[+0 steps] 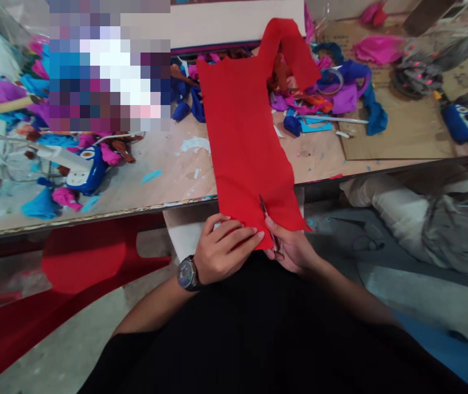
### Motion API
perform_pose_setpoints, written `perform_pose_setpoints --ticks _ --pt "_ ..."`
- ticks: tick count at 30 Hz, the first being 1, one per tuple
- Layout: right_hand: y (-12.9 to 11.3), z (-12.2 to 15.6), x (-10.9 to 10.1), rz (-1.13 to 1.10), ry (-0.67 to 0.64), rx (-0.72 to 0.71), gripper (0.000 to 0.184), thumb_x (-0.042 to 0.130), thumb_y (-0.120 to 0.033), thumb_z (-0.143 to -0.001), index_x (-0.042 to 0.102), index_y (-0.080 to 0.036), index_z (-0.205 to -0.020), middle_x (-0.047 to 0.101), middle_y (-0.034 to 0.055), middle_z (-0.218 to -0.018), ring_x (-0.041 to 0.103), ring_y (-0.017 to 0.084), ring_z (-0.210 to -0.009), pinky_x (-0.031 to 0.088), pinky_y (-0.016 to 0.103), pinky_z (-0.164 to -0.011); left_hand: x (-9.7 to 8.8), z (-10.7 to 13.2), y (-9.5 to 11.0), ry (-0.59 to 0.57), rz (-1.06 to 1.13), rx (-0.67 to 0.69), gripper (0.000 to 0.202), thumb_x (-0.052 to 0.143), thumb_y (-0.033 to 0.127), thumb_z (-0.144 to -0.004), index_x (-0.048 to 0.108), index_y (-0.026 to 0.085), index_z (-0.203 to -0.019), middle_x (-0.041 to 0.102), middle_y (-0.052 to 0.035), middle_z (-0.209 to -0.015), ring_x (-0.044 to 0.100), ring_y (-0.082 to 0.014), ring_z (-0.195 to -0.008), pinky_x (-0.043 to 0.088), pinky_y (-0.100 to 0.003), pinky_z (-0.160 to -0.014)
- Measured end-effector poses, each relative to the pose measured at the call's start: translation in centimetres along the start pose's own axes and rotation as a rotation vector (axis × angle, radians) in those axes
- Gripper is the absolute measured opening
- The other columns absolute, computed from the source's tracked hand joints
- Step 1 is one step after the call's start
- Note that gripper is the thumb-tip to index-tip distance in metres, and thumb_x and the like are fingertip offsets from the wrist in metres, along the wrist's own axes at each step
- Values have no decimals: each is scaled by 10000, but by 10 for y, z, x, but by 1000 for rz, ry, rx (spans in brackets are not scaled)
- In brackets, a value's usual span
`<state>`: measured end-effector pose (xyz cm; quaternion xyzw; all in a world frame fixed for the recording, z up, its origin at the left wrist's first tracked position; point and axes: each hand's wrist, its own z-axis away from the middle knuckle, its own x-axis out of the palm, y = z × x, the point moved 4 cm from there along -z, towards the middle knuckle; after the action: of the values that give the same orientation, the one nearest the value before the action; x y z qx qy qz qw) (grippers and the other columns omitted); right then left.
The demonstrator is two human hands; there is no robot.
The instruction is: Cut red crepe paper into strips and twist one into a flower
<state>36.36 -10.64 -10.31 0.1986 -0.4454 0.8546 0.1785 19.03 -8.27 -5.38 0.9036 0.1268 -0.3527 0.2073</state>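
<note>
A long sheet of red crepe-like material [242, 126] hangs over the table's front edge toward me, with an irregular right side and a strip curling off its far end. On its near left part lies my left hand [226, 246], wearing a watch, its fingers closed on the sheet's edge. My right hand [291, 246] grips a small pair of scissors [265, 213]. The scissor blades point away from me and lie against the near part of the red sheet. Whether the blades are apart I cannot tell.
Colourful scraps [299, 109] litter the table [168, 175]. Two blue-and-white devices, one left [86, 169] and one right [461, 120], stand among them. A roll of tape [330, 82] and flat cardboard [402, 137] lie right. Below left is a red chair [86, 257]; a person's leg [381, 197] shows right.
</note>
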Motion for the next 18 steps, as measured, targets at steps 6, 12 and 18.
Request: perform_pose_setpoints --ticks 6,12,18 --pt "-1 -2 1 15 -14 -4 423 786 -592 -884 618 -207 -838 555 -74 -502 470 75 -357 202 185 -312 -1 2 1 -10 5 9 347 761 144 -921 740 210 -1261 828 -39 -1091 719 -219 -1010 513 -455 -988" --pt "-1 -4 1 7 18 8 455 830 -599 -833 613 -200 -805 568 -66 -508 493 78 -362 209 180 -308 0 4 2 -20 17 -3 350 765 145 -921 740 221 -1261 825 -39 -1100 724 -218 -1011 507 -457 -999" --pt "0 -5 -1 1 32 12 440 828 -588 -843 623 -198 -840 581 -61 -528 498 82 -367 206 183 -308 0 4 2 -20 18 -8 367 771 141 -915 741 236 -1268 823 -37 -1096 727 -218 -1016 498 -453 -1006"
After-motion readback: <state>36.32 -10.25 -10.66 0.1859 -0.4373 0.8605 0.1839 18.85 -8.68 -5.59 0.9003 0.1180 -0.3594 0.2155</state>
